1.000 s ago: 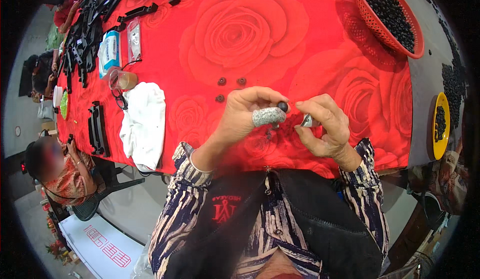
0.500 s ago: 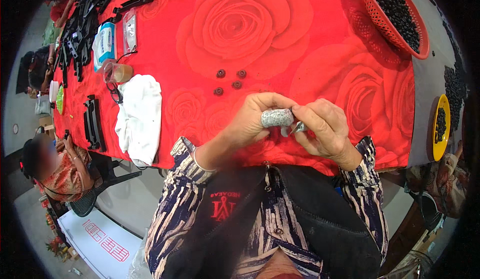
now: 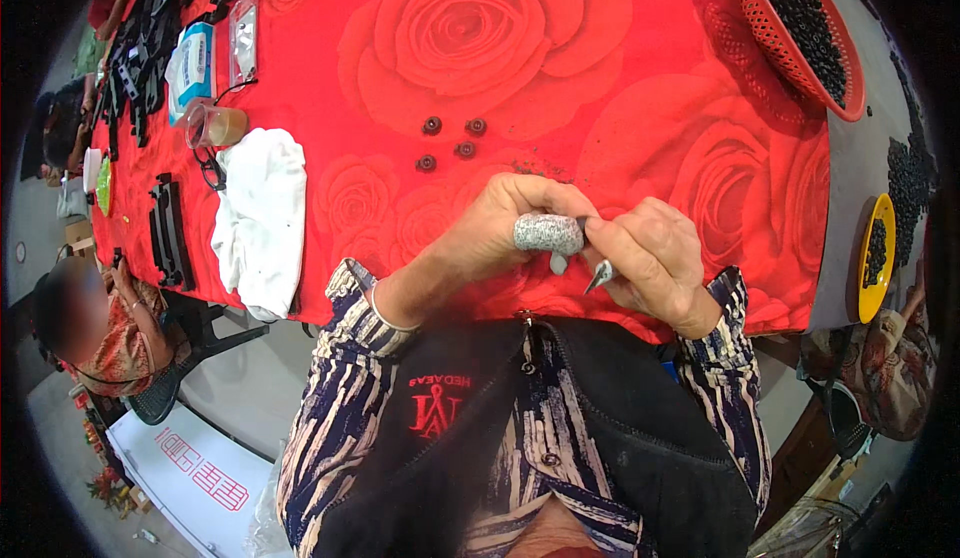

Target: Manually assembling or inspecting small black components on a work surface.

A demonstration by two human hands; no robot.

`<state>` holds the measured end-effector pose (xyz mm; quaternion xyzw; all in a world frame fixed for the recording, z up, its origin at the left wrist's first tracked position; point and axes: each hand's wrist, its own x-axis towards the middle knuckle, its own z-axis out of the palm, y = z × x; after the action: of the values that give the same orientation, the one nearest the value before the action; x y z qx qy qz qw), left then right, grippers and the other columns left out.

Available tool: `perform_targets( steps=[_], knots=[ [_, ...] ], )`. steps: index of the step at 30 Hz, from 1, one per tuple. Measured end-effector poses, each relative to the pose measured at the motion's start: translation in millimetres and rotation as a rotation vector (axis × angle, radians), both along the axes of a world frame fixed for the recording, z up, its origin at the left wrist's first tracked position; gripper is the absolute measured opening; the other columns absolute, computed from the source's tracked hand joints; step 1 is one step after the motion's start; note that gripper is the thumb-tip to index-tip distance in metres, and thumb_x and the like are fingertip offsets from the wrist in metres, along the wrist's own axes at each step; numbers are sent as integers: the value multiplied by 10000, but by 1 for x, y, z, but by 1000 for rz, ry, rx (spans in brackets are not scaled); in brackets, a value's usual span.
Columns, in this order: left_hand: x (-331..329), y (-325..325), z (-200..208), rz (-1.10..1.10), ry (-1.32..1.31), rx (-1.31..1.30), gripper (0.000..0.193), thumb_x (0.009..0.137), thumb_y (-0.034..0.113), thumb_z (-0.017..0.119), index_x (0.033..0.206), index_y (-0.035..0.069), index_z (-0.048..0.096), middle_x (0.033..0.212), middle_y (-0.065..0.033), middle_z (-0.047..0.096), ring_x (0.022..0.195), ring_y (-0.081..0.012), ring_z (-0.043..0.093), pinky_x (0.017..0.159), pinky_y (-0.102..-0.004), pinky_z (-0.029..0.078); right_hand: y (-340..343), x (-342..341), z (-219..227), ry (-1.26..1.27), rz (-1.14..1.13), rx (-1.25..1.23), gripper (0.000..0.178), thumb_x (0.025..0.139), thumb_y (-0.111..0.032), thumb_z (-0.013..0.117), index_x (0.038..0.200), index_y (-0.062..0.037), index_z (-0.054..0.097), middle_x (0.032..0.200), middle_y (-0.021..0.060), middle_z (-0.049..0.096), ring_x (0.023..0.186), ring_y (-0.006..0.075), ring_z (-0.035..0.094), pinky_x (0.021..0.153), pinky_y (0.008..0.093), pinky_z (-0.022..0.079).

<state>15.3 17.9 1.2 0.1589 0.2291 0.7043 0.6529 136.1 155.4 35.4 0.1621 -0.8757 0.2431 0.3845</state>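
Note:
My left hand (image 3: pixel 490 228) is closed over the near part of the red cloth. A grey speckled fabric band (image 3: pixel 548 233) wraps one of its digits; I cannot tell which. Its fingertips pinch a small dark piece (image 3: pixel 582 223), mostly hidden, which the right fingertips also touch. My right hand (image 3: pixel 650 263) is closed beside it, with a small tool tucked in the fingers; its pointed metal tip (image 3: pixel 600 276) sticks out below, apart from the left hand. Beyond my hands, several small dark round parts (image 3: pixel 465 150) stand on the cloth, near scattered dark crumbs.
At the far right is a red basket (image 3: pixel 850 98) of black pieces, with a yellow plate (image 3: pixel 886 218) nearer. Leftward lie a white cloth (image 3: pixel 262 223), a cup of brownish liquid (image 3: pixel 228 126), black bars (image 3: pixel 170 233) and a tissue pack (image 3: pixel 190 73). Another person sits at left.
The tool's metal tip has swung down and away from the left hand. The fingertips still meet at the dark piece. The whole view has shifted slightly.

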Motion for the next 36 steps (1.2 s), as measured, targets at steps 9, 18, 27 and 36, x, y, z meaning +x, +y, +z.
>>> perform_targets(
  steps=[9, 18, 27, 36],
  knots=[
    [-4, -1, 2, 5, 113, 45, 158, 779, 46, 658, 907, -43, 638, 906, -106, 610, 701, -127, 595, 590, -215, 482, -2, 0, -3, 39, 19, 0, 457, 507, -20, 670, 952, 63, 605, 733, 69, 530, 509, 137, 479, 406, 263, 341],
    [-9, -2, 7, -19, 216, -3, 160, 794, 36, 643, 929, -49, 627, 878, -86, 604, 705, -114, 588, 598, -214, 476, 2, 3, -2, -9, 43, 26, 444, 504, -23, 666, 936, 65, 612, 726, 74, 523, 505, 137, 474, 405, 265, 338],
    [-3, 0, 2, 156, 176, 39, 153, 791, 23, 648, 923, -49, 620, 877, -83, 606, 692, -105, 591, 582, -201, 478, 1, 0, -4, -71, 82, 9, 339, 573, -18, 675, 894, 53, 597, 728, 90, 531, 509, 162, 497, 416, 274, 368],
    [-3, -2, 4, 198, 202, -9, 186, 768, 0, 664, 944, -43, 617, 881, -84, 607, 696, -104, 592, 566, -201, 488, 4, 2, 9, -263, 13, -234, 366, 713, -123, 623, 1008, 73, 529, 792, 144, 567, 583, 215, 529, 494, 309, 421]
  ],
)
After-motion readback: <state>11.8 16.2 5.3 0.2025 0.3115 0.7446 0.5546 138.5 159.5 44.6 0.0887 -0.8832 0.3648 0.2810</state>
